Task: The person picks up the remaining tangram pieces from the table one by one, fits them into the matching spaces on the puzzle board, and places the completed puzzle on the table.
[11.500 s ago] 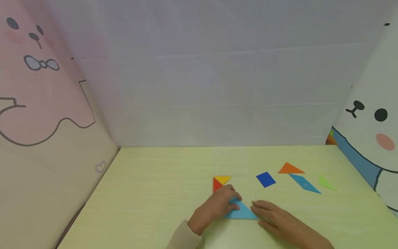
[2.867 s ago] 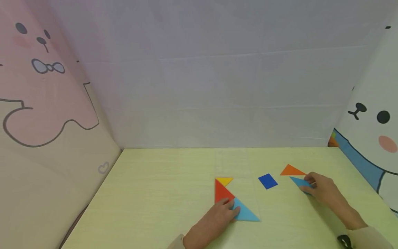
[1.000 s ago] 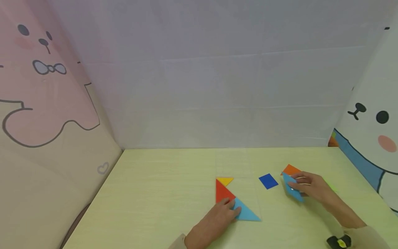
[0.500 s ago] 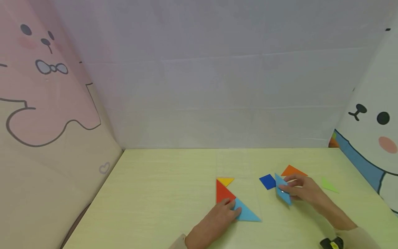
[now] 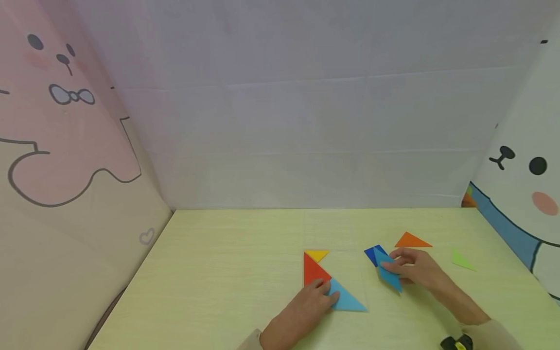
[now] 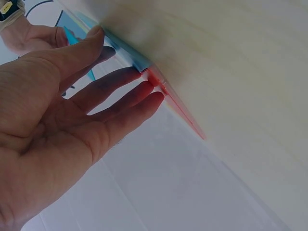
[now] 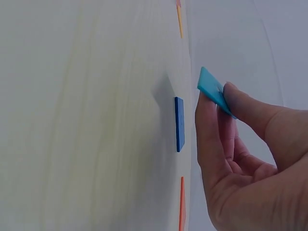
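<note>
My right hand (image 5: pixel 417 269) pinches a blue parallelogram tangram piece (image 5: pixel 388 274) between thumb and fingers. The piece is lifted above the table and partly covers the dark blue square (image 5: pixel 370 254) in the head view; in the right wrist view the square (image 7: pixel 179 124) lies flat below it. My left hand (image 5: pixel 302 311) rests its fingertips where a red triangle (image 5: pixel 312 270) meets a light blue triangle (image 5: pixel 347 299). These two lie flat with their slanted edges in line, partly hidden under the fingers. A small yellow triangle (image 5: pixel 317 254) touches the red one's top.
An orange triangle (image 5: pixel 411 240) lies behind my right hand, and a light green triangle (image 5: pixel 462 261) is farther right. The pale yellow table (image 5: pixel 218 262) ends at a whitish back sheet (image 5: pixel 271 121). Cartoon-printed sheets stand at left and right.
My right hand has picked up the parallelogram from beside the orange triangle and carried it left, to over the dark blue square. My left hand has stayed on the red and light blue triangles lately.
</note>
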`<state>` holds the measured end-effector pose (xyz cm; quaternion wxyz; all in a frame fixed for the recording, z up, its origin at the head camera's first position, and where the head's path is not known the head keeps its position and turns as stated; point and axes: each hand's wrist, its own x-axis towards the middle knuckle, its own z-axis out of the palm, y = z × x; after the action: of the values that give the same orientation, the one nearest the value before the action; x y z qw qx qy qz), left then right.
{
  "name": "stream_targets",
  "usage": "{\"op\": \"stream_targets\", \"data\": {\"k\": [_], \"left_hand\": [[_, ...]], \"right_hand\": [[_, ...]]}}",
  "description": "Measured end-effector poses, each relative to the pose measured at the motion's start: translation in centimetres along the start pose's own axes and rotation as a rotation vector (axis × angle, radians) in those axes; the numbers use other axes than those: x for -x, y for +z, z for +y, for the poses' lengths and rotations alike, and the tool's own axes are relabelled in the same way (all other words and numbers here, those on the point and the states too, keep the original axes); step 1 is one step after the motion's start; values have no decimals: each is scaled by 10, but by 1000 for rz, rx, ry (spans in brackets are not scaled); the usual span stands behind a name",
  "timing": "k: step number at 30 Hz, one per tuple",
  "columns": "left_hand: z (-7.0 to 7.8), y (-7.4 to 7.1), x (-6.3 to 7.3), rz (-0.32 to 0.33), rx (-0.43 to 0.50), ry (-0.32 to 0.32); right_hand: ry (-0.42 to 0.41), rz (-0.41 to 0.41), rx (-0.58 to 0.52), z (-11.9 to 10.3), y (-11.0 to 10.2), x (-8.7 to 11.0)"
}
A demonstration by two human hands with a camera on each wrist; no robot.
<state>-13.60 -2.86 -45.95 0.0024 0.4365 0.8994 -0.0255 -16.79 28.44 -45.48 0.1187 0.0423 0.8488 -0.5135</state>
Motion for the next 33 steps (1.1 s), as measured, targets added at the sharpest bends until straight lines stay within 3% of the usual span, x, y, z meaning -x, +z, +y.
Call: {"op": "stream_targets", "data": {"k": [6,14,24,33], "left_hand": [[0,1,0,40,-40,13],[1,1,0,19,-26,-8],[0,4,0,55,-45,11],[1,2,-2,35,-37,3]], "right_hand": [[1,2,-3,-4,9,1],[-11,-4,-46,-6,24,1],[11,19,-30,-9,39,-3],[0,17,23,-14,50,-3]]}}
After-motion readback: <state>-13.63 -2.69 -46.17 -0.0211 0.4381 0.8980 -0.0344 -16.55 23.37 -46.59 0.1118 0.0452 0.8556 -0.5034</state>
